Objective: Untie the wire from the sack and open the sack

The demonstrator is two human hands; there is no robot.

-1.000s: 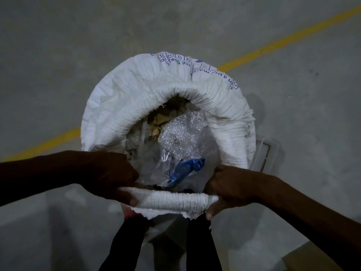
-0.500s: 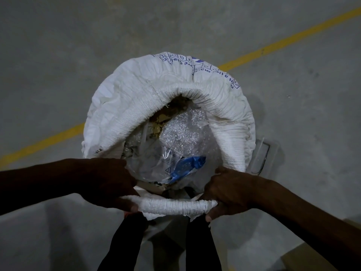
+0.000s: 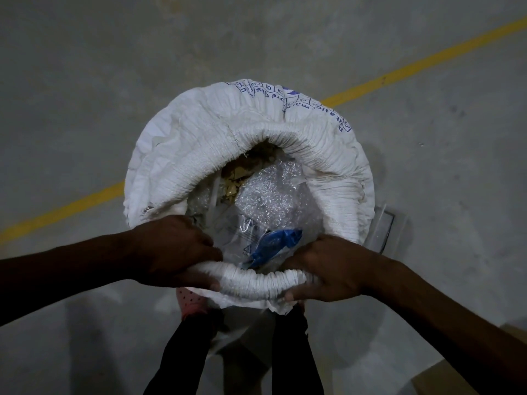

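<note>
A large white woven sack (image 3: 216,132) with blue print stands upright on the floor, its mouth wide open and its rim rolled outward into a thick collar. My left hand (image 3: 174,249) grips the near rolled rim on the left. My right hand (image 3: 328,269) grips the same rim on the right. Between them runs a bunched stretch of rolled rim (image 3: 256,280). Inside lie clear bubble wrap (image 3: 271,192), a blue-and-clear plastic packet (image 3: 273,243) and some yellowish scraps (image 3: 236,178). No wire is visible.
The sack stands on a grey concrete floor crossed by a diagonal yellow line (image 3: 422,62). A clear plastic container (image 3: 383,229) lies on the floor right of the sack. My dark-trousered legs (image 3: 293,354) and a pink shoe (image 3: 191,303) are just below the sack.
Both hands have kept hold of the near rim and rolled it a little further, so the rolled stretch between them looks thicker and curves more. The sack itself has stayed in place.
</note>
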